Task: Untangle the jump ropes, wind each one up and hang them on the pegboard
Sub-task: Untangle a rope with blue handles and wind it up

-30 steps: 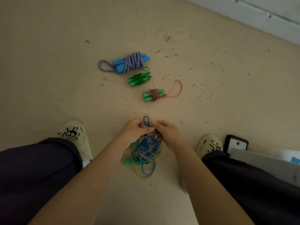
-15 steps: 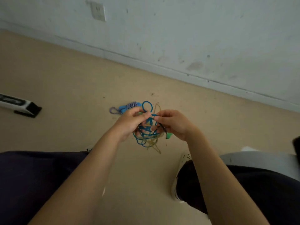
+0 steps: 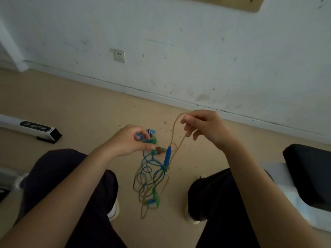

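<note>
The right hand (image 3: pixel 206 127) is raised, fingers curled, pinching a loop of the tan rope (image 3: pixel 176 133) that runs down into the tangle of ropes (image 3: pixel 152 178) hanging between the person's knees. The left hand (image 3: pixel 129 140) pinches the tangle's top, where blue strands begin. A blue handle (image 3: pixel 168 156) dangles in the tangle. Behind the left hand, wound ropes (image 3: pixel 152 136) lie on the floor (image 3: pixel 80 108), partly hidden. The pegboard (image 3: pixel 232 3) shows at the wall's top edge; a wall socket (image 3: pixel 119 55) sits lower left.

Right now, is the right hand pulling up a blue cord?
No, the right hand pinches a loop of the tan cord.
</note>
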`<act>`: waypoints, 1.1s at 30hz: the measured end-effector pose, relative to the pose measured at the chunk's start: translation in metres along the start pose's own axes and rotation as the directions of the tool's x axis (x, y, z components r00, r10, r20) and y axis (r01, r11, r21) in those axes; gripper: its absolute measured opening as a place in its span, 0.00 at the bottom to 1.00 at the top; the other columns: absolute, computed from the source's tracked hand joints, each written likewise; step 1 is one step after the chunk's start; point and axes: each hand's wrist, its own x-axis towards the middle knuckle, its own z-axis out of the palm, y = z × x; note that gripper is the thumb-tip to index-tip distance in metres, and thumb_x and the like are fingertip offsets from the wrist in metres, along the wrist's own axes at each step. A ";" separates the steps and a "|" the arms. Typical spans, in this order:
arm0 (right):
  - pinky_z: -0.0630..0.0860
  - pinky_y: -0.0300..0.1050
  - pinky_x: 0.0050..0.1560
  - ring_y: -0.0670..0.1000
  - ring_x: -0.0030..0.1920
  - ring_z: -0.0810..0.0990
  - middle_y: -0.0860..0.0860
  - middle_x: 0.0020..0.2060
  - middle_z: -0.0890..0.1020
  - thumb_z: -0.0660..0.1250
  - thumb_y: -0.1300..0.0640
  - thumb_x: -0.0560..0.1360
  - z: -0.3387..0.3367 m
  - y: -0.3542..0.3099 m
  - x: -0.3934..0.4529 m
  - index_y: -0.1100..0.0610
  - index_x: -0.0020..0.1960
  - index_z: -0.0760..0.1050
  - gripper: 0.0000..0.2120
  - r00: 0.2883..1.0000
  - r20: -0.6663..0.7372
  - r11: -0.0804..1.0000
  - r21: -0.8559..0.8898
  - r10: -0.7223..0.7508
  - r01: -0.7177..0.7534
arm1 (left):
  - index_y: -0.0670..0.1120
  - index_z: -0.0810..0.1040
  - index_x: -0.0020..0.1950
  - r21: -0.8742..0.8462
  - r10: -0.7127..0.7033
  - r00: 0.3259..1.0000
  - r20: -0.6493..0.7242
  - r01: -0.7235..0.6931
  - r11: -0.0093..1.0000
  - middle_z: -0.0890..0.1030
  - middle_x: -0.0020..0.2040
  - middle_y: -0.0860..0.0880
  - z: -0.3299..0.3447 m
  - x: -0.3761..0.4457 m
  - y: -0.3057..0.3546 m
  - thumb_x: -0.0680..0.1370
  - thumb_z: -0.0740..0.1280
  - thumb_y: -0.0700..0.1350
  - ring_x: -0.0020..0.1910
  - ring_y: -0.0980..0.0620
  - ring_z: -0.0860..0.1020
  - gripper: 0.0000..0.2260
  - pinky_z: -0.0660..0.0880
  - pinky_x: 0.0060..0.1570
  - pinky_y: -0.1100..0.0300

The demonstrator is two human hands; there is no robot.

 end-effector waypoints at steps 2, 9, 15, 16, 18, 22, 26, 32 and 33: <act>0.79 0.46 0.36 0.55 0.38 0.83 0.56 0.37 0.83 0.68 0.55 0.78 0.011 -0.002 -0.002 0.60 0.47 0.82 0.09 0.996 0.093 0.998 0.062 -0.018 0.012 | 0.60 0.78 0.55 0.085 0.029 0.999 0.024 -0.031 0.996 0.75 0.59 0.56 0.006 -0.003 0.006 0.52 0.75 0.75 0.59 0.56 0.75 0.36 0.73 0.61 0.54; 0.81 0.46 0.47 0.53 0.42 0.83 0.55 0.37 0.82 0.65 0.57 0.80 0.038 0.005 0.008 0.64 0.42 0.79 0.12 0.992 0.110 0.987 0.157 -0.057 0.039 | 0.47 0.82 0.55 -0.271 0.087 0.928 0.362 0.016 0.962 0.86 0.43 0.46 0.037 0.005 0.029 0.75 0.72 0.54 0.46 0.52 0.83 0.14 0.75 0.62 0.52; 0.75 0.54 0.37 0.53 0.25 0.70 0.52 0.23 0.66 0.64 0.54 0.80 0.022 0.038 0.019 0.60 0.40 0.76 0.13 0.995 0.020 0.961 0.258 0.100 -0.102 | 0.45 0.84 0.46 -0.254 0.033 0.932 0.361 0.064 0.965 0.82 0.35 0.49 0.026 0.019 0.011 0.78 0.69 0.50 0.36 0.52 0.80 0.09 0.75 0.42 0.62; 0.72 0.49 0.32 0.51 0.23 0.65 0.52 0.23 0.64 0.65 0.53 0.80 0.023 0.044 0.021 0.60 0.40 0.77 0.14 0.993 -0.015 0.965 0.236 0.120 -0.113 | 0.45 0.84 0.46 -0.230 0.019 0.924 0.382 0.075 0.970 0.83 0.36 0.49 0.028 0.021 0.008 0.79 0.70 0.48 0.37 0.52 0.81 0.07 0.76 0.44 0.61; 0.63 0.43 0.28 0.49 0.23 0.61 0.52 0.23 0.64 0.67 0.50 0.79 0.024 0.051 0.025 0.57 0.41 0.81 0.14 0.986 -0.084 0.983 0.122 0.145 -0.134 | 0.47 0.83 0.46 -0.108 -0.040 0.906 0.422 0.094 0.990 0.85 0.38 0.50 0.034 0.027 0.001 0.78 0.71 0.46 0.39 0.52 0.83 0.05 0.78 0.48 0.57; 0.66 0.33 0.29 0.41 0.24 0.69 0.41 0.23 0.75 0.67 0.48 0.78 0.017 0.056 0.034 0.54 0.49 0.84 0.11 0.976 -0.180 0.990 -0.042 0.123 -0.133 | 0.47 0.84 0.45 0.114 -0.106 0.911 0.400 0.066 0.991 0.86 0.38 0.52 0.038 0.035 -0.010 0.80 0.68 0.48 0.41 0.55 0.84 0.08 0.78 0.56 0.53; 0.73 0.40 0.47 0.43 0.45 0.77 0.49 0.45 0.79 0.69 0.35 0.70 0.011 0.066 0.040 0.52 0.67 0.75 0.31 0.972 -0.181 0.953 -0.234 0.151 -0.191 | 0.44 0.83 0.43 -0.287 -0.009 0.967 0.255 0.084 0.954 0.83 0.34 0.47 0.032 0.035 -0.004 0.81 0.66 0.46 0.34 0.50 0.81 0.10 0.77 0.44 0.59; 0.65 0.27 0.57 0.41 0.57 0.74 0.47 0.55 0.77 0.74 0.43 0.68 0.034 0.058 0.027 0.52 0.56 0.79 0.20 0.981 -0.141 0.941 -0.330 -0.131 0.078 | 0.43 0.83 0.45 -0.537 -0.026 0.983 0.180 0.120 0.835 0.70 0.28 0.48 0.038 0.030 0.006 0.81 0.65 0.46 0.24 0.54 0.64 0.11 0.67 0.29 0.60; 0.65 0.27 0.56 0.41 0.54 0.76 0.47 0.52 0.80 0.76 0.48 0.70 0.038 0.056 0.025 0.51 0.51 0.81 0.13 0.987 -0.088 0.953 -0.283 -0.138 0.108 | 0.43 0.84 0.45 -0.550 -0.025 0.979 0.203 0.135 0.824 0.69 0.28 0.49 0.039 0.029 0.008 0.80 0.65 0.46 0.24 0.55 0.62 0.11 0.66 0.29 0.60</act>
